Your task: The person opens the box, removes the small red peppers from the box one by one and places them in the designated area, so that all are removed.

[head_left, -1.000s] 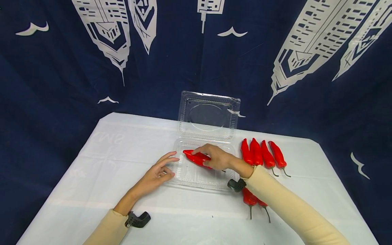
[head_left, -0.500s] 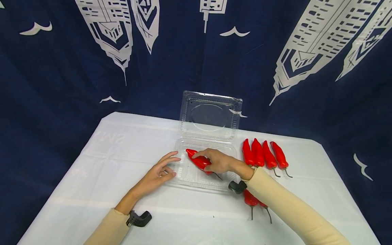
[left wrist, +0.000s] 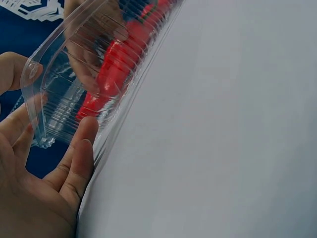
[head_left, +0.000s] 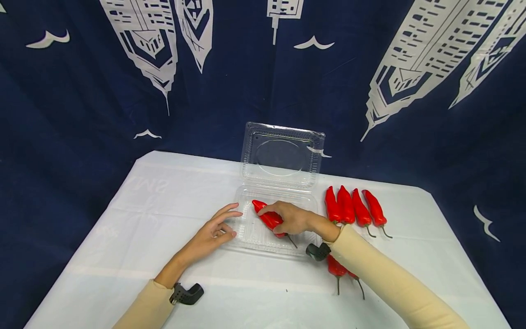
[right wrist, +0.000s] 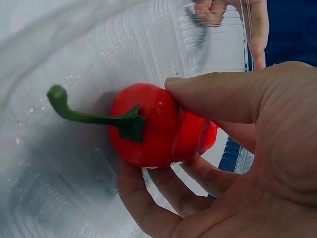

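My right hand grips a red chili pepper inside the base of a clear plastic clamshell box. In the right wrist view the thumb lies on one side of the pepper and the other fingers curl round its opposite side. Its green stem sticks out towards the near right of the box. At the box's left edge, my left hand has loosely extended fingers. The left wrist view shows these fingertips beside the clear wall, touching or nearly touching it.
The box's lid stands raised at the back. Right of the box, several red chili peppers lie in a row. Nearer, more peppers lie partly hidden by the right sleeve. A dark blue patterned cloth hangs behind the white table.
The pepper in my right hand has turned, its stem end swinging towards the near side and its tip shifting slightly right. My left hand keeps its place by the box.
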Available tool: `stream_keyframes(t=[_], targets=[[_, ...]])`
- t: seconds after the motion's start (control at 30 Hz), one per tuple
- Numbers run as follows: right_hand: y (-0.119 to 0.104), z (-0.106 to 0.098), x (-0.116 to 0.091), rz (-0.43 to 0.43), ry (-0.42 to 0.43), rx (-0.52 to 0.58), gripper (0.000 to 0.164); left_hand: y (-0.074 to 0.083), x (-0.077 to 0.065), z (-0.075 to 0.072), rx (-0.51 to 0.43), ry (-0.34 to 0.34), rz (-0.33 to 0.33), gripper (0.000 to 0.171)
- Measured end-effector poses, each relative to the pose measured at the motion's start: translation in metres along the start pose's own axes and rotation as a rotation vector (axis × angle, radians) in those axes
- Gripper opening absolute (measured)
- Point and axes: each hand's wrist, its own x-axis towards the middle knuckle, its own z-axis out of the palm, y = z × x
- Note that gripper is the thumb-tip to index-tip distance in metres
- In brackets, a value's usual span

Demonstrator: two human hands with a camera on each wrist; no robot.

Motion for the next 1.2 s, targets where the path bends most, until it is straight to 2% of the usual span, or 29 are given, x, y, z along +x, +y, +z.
stream_keyframes(t=[0.4, 0.9, 1.2], targets=[[0.0, -0.001, -0.002, -0.057, -0.004, -0.038, 0.061, 0.0, -0.001, 0.0, 0.013, 0.007, 0.002, 0.05], [0.002, -0.01, -0.011, -0.062, 0.085, 0.02, 0.059, -0.001, -0.002, 0.0, -0.001, 0.004, 0.003, 0.051], [0.003, -0.016, -0.023, -0.101, 0.166, 0.089, 0.058, 0.0, -0.002, 0.0, -0.004, 0.006, 0.007, 0.051]])
